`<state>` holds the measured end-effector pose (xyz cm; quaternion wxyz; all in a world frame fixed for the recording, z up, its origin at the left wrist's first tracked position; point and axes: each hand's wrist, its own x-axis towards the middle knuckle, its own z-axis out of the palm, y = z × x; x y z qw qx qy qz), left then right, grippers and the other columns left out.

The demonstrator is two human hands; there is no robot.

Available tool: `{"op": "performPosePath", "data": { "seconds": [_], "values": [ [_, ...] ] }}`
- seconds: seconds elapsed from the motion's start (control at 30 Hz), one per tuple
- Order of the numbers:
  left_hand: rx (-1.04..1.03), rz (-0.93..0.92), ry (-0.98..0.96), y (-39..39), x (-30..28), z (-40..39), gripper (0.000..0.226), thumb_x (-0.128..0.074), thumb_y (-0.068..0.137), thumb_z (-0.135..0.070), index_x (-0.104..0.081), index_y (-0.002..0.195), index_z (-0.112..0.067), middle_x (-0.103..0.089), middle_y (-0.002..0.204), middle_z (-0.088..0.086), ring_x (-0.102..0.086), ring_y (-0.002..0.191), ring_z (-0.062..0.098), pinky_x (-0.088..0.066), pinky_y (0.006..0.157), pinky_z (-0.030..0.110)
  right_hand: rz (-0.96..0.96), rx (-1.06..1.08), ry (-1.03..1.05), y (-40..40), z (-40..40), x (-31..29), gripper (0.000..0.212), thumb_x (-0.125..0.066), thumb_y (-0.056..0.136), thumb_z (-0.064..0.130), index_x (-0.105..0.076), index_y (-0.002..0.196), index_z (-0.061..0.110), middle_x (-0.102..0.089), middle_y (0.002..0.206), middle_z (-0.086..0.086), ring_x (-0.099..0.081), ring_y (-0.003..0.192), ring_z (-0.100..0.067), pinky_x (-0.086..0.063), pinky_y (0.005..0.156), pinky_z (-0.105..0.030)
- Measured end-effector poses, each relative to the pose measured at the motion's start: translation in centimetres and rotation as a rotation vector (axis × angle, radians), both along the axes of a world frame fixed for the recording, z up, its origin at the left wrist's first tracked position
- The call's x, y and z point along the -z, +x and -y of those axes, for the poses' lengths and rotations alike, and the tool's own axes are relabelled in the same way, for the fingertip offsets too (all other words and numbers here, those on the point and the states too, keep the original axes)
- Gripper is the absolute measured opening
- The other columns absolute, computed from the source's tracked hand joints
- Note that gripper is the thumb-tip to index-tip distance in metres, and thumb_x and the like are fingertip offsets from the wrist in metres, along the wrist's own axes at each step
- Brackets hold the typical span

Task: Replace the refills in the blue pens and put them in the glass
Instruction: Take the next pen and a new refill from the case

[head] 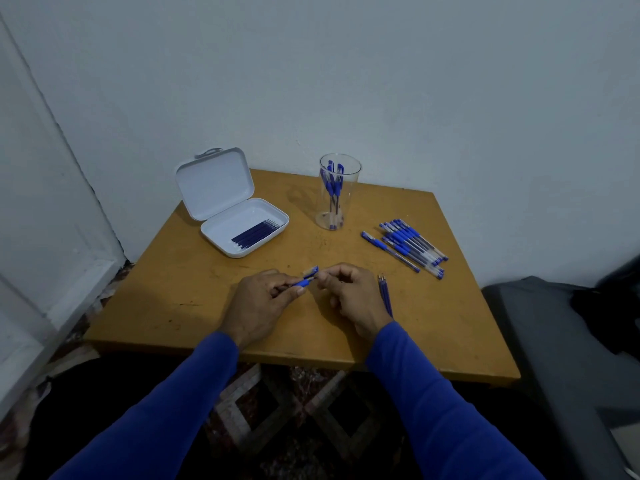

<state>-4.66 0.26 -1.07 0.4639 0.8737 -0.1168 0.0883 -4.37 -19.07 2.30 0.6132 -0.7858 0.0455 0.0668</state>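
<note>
Wooden table [194,292]: one glass [337,192], one box [235,209], two hands [258,306].

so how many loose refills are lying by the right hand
3, as far as shows: thin dark blue loose refills lie side by side on the wooden table, just right of the right hand. Its wrist may hide more.

Blue pen [302,281] in fingers; others upright in glass [335,192].

Left hand [259,299], right hand [349,294] close together, fingers curled.
</note>
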Motion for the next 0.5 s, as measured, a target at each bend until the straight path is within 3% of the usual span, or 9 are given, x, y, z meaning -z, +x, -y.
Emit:
{"op": "performPosePath", "data": {
  "seconds": [0.1, 0.17, 0.3, 0.5],
  "values": [
    [0.0, -0.005, 0.001, 0.06, 0.09, 0.0, 0.021, -0.072, 0.091, -0.032, -0.076, 0.111, -0.027, -0.065, 0.085, -0.017, -0.059, 0.08, -0.001, -0.043, 0.066, 0.013, -0.04, 0.036, 0.168, 0.12, 0.37, -0.17, 0.014, -0.056, 0.104, 0.02, -0.066, 0.101, 0.011, -0.077, 0.095, -0.005, -0.055, 0.058, -0.012, -0.041, 0.048, -0.025],
    [0.005, -0.003, -0.001, 0.02, 0.05, 0.01, 0.02, -0.072, 0.091, -0.031, -0.075, 0.111, -0.028, -0.066, 0.086, -0.016, -0.06, 0.081, 0.001, -0.044, 0.067, 0.015, -0.057, 0.024, 0.22, 0.14, 0.53, -0.26, 0.007, -0.062, 0.101, 0.018, -0.064, 0.102, 0.012, -0.078, 0.095, -0.007, -0.057, 0.058, -0.013, -0.041, 0.05, -0.026],
    [0.0, 0.005, 0.002, -0.07, -0.09, 0.04, 0.022, -0.072, 0.091, -0.03, -0.075, 0.112, -0.026, -0.065, 0.086, -0.018, -0.059, 0.083, -0.001, -0.044, 0.067, 0.012, -0.067, 0.028, 0.222, 0.11, 0.33, -0.33, 0.021, -0.072, 0.092, 0.006, -0.06, 0.109, 0.011, -0.077, 0.086, -0.005, -0.06, 0.059, -0.012, -0.042, 0.049, -0.025],
    [-0.002, 0.007, 0.029, -0.01, -0.08, 0.03, 0.023, -0.072, 0.092, -0.031, -0.075, 0.114, -0.025, -0.064, 0.086, -0.02, -0.059, 0.083, -0.004, -0.042, 0.067, 0.011, -0.07, 0.024, 0.314, 0.06, 0.42, -0.48, 0.017, -0.058, 0.102, 0.011, -0.047, 0.115, 0.01, -0.078, 0.098, -0.014, -0.065, 0.064, -0.017, -0.046, 0.053, -0.028]
  ]
}}
